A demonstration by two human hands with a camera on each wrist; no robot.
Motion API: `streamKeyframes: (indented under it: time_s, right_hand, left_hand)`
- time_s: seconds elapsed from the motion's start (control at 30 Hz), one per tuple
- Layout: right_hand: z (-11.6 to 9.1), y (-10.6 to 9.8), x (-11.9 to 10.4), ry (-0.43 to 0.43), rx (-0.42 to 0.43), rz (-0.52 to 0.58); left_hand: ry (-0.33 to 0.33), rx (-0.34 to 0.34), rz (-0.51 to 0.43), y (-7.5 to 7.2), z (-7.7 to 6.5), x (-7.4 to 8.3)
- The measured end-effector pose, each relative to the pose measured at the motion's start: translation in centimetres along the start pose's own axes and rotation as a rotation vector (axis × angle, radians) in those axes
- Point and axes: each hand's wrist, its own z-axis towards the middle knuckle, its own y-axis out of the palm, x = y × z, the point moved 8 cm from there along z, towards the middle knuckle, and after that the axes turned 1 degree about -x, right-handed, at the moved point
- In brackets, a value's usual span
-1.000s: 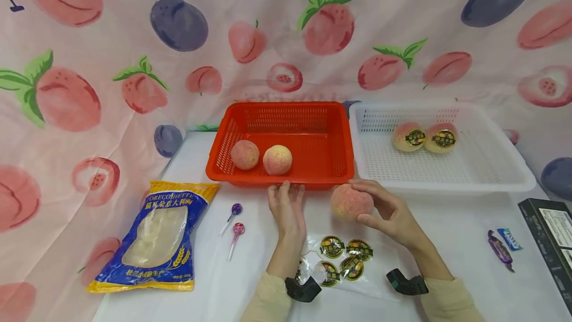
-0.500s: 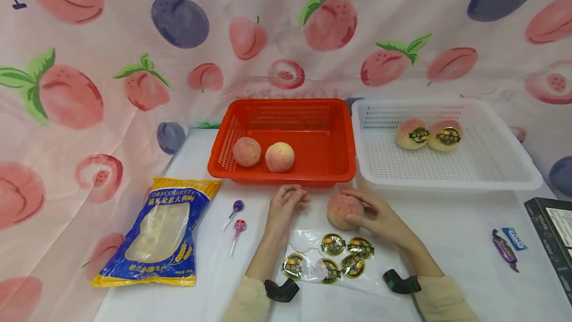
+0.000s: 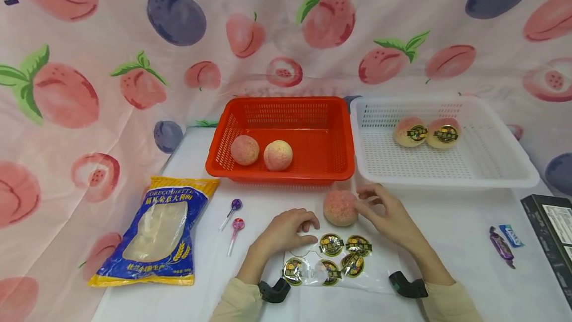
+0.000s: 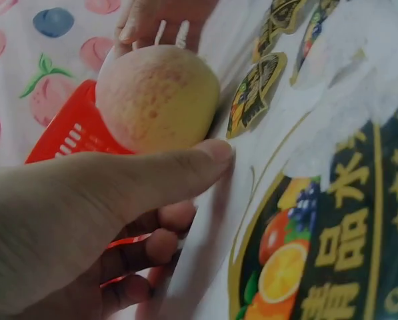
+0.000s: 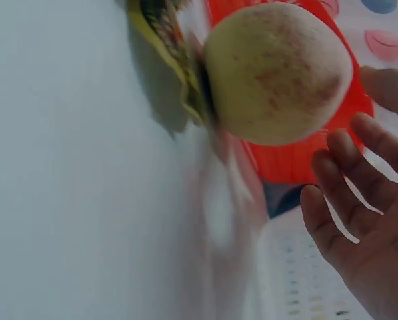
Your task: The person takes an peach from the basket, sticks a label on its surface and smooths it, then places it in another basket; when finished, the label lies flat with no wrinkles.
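A round peach [image 3: 340, 207] sits on the white table [image 3: 451, 232] — pink and yellow, with a fuzzy, speckled skin and no sticker showing. It rests just in front of the red basket [image 3: 280, 139], right at the top edge of a clear sticker sheet [image 3: 332, 260]. The sheet lies flat on the table and holds five round stickers — black and gold, with bright fruit pictures. One empty round spot shows among the stickers in the bottom row.

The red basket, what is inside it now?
The red basket holds two peaches, side by side at its front left. No sticker shows on them; their hidden sides cannot be seen.
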Motion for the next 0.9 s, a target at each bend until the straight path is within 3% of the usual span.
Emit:
streamKeyframes:
  time_s: [0.1,0.3,0.4,0.6,0.9]
  right_hand:
    - [-0.6,0.1,0.6,-0.049,-0.025,-0.067]
    - [-2.5,3.8,-0.5,-0.152,-0.345,-0.131]
    - [-3.1,5.4,-0.6,-0.161,-0.427,-0.232]
    - [-3.6,7.1,-0.4,-0.155,-0.478,-0.352]
    - [-3.3,6.9,-0.2,-0.163,-0.447,-0.316]
  left_hand:
    - [0.004,-0.006,0.052,0.0,0.1,0.5]
    - [-0.009,-0.033,0.076,0.1,0.3,1.1]
    - [-0.019,-0.049,0.078,0.2,0.4,1.2]
    - [-0.011,-0.067,0.067,0.4,1.0,1.3]
    - [-0.021,-0.096,0.039,0.6,1.6,1.0]
